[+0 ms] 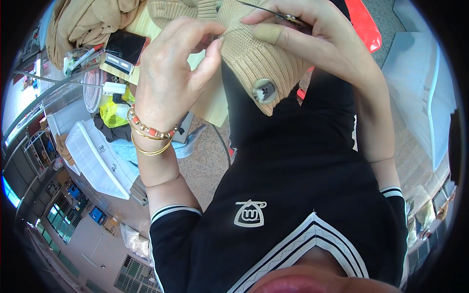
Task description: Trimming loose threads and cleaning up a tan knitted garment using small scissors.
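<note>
A beige ribbed knit piece lies over my lap, its lower corner hanging to a point. Near that corner sits a round button, dark in the middle with a pale rim. My right hand is closed around small dark scissors, whose slim blade points up and left above the knit. A tan plaster wraps a digit of this hand, which rests against the fabric. At the knit's left edge, my left hand has thumb and forefinger drawn together; whatever is between the tips is too small to make out.
More beige knitwear lies on the pale wooden table, and a brown bundle is heaped at far left. A dark phone and white adapter with cables are nearby. White plastic bins stand left; a red stool is right.
</note>
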The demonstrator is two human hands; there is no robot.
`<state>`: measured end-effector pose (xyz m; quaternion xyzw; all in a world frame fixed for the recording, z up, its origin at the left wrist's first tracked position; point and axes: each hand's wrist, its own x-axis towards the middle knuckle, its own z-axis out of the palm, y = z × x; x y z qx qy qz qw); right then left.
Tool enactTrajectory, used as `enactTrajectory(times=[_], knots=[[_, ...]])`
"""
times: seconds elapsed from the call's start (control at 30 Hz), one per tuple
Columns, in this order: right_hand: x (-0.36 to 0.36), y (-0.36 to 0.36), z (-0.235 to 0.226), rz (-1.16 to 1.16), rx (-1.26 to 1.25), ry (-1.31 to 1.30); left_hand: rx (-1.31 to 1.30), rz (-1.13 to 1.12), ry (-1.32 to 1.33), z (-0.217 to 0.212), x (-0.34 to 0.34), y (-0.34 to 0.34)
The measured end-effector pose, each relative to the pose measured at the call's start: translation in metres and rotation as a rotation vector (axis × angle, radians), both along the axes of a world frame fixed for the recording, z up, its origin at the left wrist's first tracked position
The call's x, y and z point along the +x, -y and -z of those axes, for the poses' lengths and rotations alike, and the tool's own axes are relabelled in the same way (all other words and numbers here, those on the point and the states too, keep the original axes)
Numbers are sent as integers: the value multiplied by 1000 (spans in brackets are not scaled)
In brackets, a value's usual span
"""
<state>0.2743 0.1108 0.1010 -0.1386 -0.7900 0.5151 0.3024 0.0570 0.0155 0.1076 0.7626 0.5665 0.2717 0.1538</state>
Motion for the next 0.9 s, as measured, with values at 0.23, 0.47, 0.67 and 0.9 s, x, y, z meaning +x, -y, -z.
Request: enactTrajectory(times=[0.23, 0.47, 0.67, 0.9], knots=[[6, 5, -9, 113, -190, 279, 14, 32, -71, -4, 0, -4], [0, 4, 2, 135, -128, 214, 159, 10, -122, 10, 2, -3], [10, 8, -2, 140, -90, 286, 181, -65, 9, 28, 0, -1], [17, 16, 17, 170, 16, 170, 197, -45, 197, 30, -3, -2]])
